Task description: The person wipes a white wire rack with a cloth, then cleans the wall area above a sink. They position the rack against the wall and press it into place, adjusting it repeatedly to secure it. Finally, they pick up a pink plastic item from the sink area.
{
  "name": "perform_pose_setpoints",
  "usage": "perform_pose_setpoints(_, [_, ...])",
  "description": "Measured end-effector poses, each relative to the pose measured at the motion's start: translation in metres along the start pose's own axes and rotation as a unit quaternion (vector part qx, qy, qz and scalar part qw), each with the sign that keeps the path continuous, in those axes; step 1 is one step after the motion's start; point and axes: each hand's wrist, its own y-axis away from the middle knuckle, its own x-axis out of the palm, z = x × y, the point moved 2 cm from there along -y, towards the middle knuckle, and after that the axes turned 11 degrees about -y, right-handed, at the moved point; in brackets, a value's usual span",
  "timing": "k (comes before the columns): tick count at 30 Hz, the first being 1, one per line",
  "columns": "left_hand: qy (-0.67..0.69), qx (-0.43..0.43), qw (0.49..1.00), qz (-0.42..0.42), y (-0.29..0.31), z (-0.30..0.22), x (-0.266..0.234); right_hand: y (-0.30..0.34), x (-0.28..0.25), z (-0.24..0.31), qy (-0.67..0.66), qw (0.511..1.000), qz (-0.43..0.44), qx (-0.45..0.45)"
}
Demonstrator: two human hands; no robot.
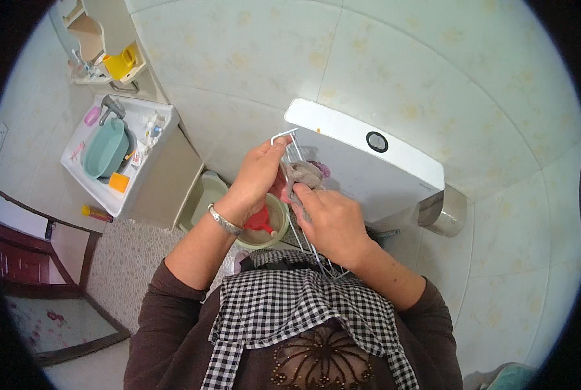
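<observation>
A white wire rack (pixel 294 148) is held up before my body, its thin bars slanting down toward my apron. My left hand (pixel 257 175) is closed round its upper end, the thumb lying along the frame. In my right hand (pixel 333 220) is a wet-looking grey cloth (pixel 303 174), pressed against the bars close to the left hand. A small purple patterned piece (pixel 320 168) shows just behind the cloth; what it is I cannot tell. The fingers of both hands are partly hidden by the rack and cloth.
A white toilet tank (pixel 368 170) with a round button stands just ahead. Below my hands is a pale green basin (pixel 279 239) with a red plastic scoop (pixel 259 221). A metal bin (pixel 444 211) stands at right. The washbasin (pixel 99 193) at left holds a teal tub (pixel 106 149).
</observation>
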Motion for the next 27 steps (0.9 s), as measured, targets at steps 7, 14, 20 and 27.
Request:
perform_pose_setpoints(7, [0.039, 0.025, 0.998, -0.030, -0.002, 0.004, 0.004, 0.014, 0.000, -0.006, -0.027, 1.000, 0.007, 0.005])
perform_pose_setpoints(14, [0.013, 0.040, 0.998, -0.040, -0.005, 0.006, 0.003, 0.031, 0.003, -0.011, -0.050, 0.998, 0.030, 0.023])
perform_pose_setpoints(20, [0.042, 0.029, 0.997, -0.065, -0.006, 0.009, -0.004, 0.050, 0.008, -0.021, -0.099, 0.994, 0.046, 0.028])
perform_pose_setpoints(27, [0.055, 0.007, 0.993, -0.106, -0.009, 0.004, -0.021, 0.075, 0.010, -0.032, -0.155, 0.984, 0.081, 0.027])
